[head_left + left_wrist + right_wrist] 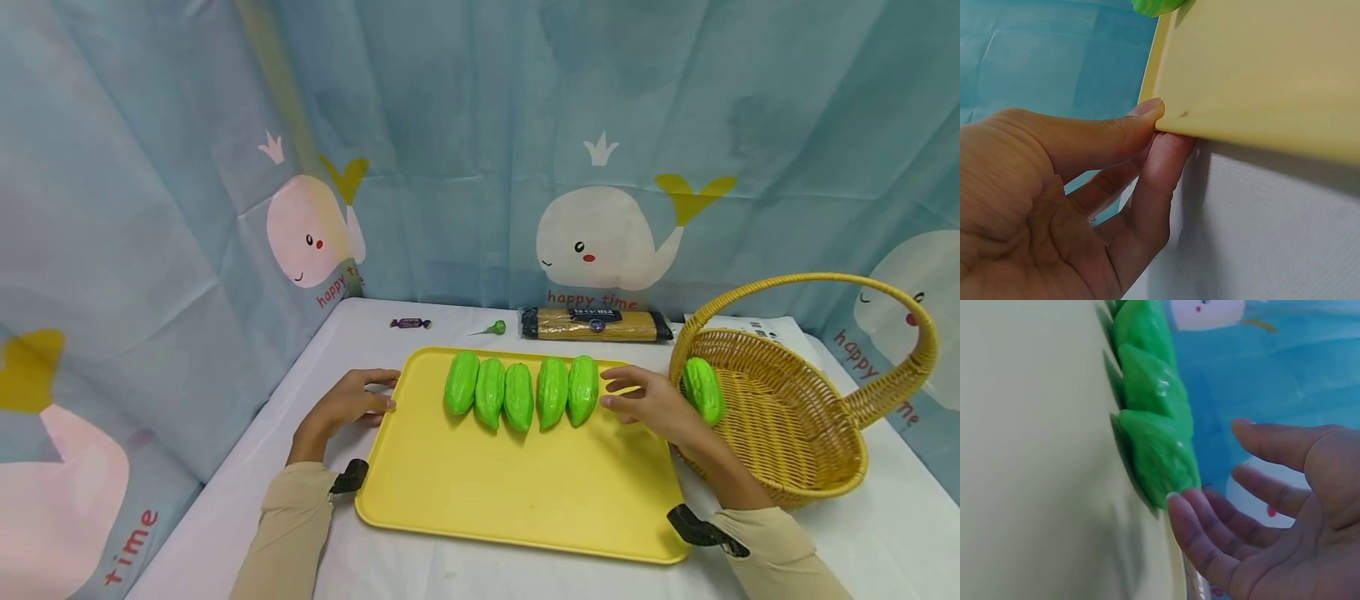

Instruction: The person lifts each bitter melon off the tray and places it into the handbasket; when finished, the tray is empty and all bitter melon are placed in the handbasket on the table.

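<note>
A yellow tray (517, 492) lies on the white table, with several green bitter gourds (519, 397) in a row along its far side. My left hand (356, 398) pinches the tray's left edge, thumb on top and fingers beneath, as the left wrist view shows. Beside the rightmost bitter gourd (582, 390), my right hand (648, 404) is spread with nothing in its grasp. In the right wrist view its fingertips come close to that gourd's end. One more bitter gourd (703, 392) lies inside the wicker basket (795, 467) at the right.
Behind the tray lie a purple-wrapped candy (410, 323), a small green object (495, 327) with a thin pale tip and a pack of spaghetti (596, 325). The basket's tall handle (817, 279) arches over the right side. A whale-printed curtain (450, 167) hangs at the back and left.
</note>
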A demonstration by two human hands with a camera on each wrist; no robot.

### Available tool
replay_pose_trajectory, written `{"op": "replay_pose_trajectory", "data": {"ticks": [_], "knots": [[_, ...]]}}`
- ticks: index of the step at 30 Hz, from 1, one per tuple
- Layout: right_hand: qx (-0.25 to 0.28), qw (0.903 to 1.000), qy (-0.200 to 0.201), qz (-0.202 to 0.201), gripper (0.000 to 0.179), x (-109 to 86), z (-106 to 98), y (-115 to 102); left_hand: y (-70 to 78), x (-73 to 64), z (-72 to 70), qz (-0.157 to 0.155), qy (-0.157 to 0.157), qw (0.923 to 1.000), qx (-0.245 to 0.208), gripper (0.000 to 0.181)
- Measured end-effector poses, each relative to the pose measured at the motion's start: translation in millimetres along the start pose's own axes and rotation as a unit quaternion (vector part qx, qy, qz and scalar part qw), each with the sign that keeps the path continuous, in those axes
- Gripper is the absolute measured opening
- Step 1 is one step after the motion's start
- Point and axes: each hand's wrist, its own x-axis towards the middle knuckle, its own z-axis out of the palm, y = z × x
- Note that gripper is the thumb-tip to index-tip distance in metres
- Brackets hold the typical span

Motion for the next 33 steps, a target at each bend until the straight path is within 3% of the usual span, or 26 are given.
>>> {"op": "replay_pose_trajectory", "data": {"ticks": [12, 24, 33], "knots": [[0.002, 0.9989, -0.017, 0.043, 0.068, 20.5, 12.0, -0.7, 0.6, -0.1, -0.5, -0.004, -0.003, 1.0, 0.0, 0.06], [0.004, 0.998, -0.024, 0.058, 0.062, 31.9, 14.6, 5.8, -1.2, 1.0, 0.6, -0.001, -0.001, 1.0, 0.0, 0.06], [0.003, 0.9982, -0.012, 0.059, 0.045, 32.3, 15.7, 7.0, 0.8, -0.2, 1.1, -0.008, 0.001, 1.0, 0.004, 0.06]]}}
